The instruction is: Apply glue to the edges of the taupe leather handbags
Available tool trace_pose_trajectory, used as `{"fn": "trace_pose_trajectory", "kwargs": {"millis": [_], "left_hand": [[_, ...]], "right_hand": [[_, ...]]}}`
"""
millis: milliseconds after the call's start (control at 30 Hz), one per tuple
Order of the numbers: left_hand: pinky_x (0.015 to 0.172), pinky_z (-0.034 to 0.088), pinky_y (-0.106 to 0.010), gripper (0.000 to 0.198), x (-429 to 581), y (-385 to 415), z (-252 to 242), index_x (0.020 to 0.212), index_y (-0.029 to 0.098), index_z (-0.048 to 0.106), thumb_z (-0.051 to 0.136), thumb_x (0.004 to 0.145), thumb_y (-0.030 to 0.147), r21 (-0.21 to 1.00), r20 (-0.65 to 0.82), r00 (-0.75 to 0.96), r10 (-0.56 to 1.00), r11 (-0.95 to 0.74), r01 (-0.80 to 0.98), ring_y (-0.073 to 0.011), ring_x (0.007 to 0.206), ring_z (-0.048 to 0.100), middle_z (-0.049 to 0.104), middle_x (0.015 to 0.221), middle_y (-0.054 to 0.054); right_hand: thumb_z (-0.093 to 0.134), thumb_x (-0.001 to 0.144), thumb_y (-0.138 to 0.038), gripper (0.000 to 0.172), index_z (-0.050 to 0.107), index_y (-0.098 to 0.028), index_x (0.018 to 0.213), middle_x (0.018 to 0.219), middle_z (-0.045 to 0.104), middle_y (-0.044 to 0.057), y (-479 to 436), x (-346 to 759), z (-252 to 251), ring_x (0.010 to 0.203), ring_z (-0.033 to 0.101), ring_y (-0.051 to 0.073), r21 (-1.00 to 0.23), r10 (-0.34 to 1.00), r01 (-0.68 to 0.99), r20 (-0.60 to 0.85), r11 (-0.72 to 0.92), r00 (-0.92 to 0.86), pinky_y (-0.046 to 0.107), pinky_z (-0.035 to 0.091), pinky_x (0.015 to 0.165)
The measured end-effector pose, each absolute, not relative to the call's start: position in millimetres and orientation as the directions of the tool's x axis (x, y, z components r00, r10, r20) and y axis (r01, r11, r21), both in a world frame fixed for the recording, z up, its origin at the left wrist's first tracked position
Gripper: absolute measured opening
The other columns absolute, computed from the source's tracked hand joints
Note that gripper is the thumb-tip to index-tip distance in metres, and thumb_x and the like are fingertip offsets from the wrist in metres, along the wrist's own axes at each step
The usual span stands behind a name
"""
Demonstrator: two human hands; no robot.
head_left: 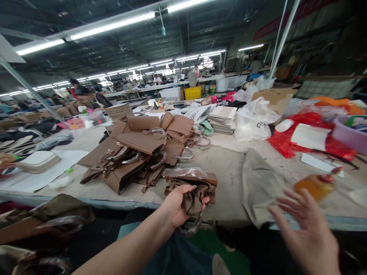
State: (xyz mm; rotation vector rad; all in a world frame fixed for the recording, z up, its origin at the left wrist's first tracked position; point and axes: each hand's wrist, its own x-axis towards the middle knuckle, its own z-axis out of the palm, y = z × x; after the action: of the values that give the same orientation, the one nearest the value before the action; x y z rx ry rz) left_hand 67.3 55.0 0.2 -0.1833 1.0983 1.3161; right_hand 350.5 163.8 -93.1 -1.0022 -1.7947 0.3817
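Note:
My left hand point(182, 206) is closed on the bunched lining of a brown handbag point(211, 187) at the table's front edge. Plastic film wraps the bag's handles, and one handle hangs below my wrist. Off to the right, my right hand point(306, 225) is raised with its fingers spread, holding nothing and slightly blurred. Just beyond it stands a bottle of amber liquid point(315, 186) with a red top. Between my hands a grey-green cloth point(259, 187) lies over the table. Left of the held bag, several more brown handbags point(140, 143) are heaped with wrapped handles.
Stacked flat panels point(223, 119) and a white plastic bag point(255, 118) lie behind. Red plastic point(289, 141), eyeglasses point(335, 156) and a lilac basin point(352, 133) are at right. Pale panels point(38, 161) are at left, near another person's hand point(5, 164). More bags point(43, 225) lie below the table edge.

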Motion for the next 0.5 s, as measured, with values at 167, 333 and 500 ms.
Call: {"fn": "trace_pose_trajectory", "kwargs": {"millis": [167,333,500], "left_hand": [[0.061,0.054,-0.026,0.024,75,52,-2,0.086,0.005,0.067,0.046,0.09,0.018,0.474,-0.693,-0.133,0.708,0.31,-0.824,-0.0174,0.061,0.068,0.07,0.07,-0.011],[0.059,0.052,-0.028,0.028,64,54,-3,0.081,0.01,0.066,0.044,0.091,0.024,0.518,-0.668,-0.081,0.74,0.384,-0.765,-0.018,0.056,0.064,0.068,0.066,-0.007],[0.073,0.052,-0.03,0.057,35,43,26,0.096,0.004,0.07,0.048,0.089,0.055,0.683,-0.583,0.15,0.798,0.582,-0.441,-0.0251,0.082,0.07,0.072,0.092,-0.019]], "right_hand": [[0.058,0.089,-0.019,0.068,0.034,-0.026,0.152,0.144,0.05,0.011,88,234,-57,0.122,0.057,0.029,-0.344,0.43,0.265,0.621,0.901,-0.655,0.041,0.059,0.093],[0.047,0.074,-0.002,0.066,0.055,-0.016,0.138,0.124,0.064,0.014,106,199,-45,0.105,0.064,0.029,-0.295,0.474,0.37,0.544,0.881,-0.693,0.041,0.058,0.086],[0.047,0.075,-0.001,0.043,0.071,-0.019,0.107,0.102,0.072,0.009,139,195,-29,0.094,0.066,0.022,-0.548,0.603,0.329,0.451,0.769,-0.658,0.03,0.052,0.081]]}}
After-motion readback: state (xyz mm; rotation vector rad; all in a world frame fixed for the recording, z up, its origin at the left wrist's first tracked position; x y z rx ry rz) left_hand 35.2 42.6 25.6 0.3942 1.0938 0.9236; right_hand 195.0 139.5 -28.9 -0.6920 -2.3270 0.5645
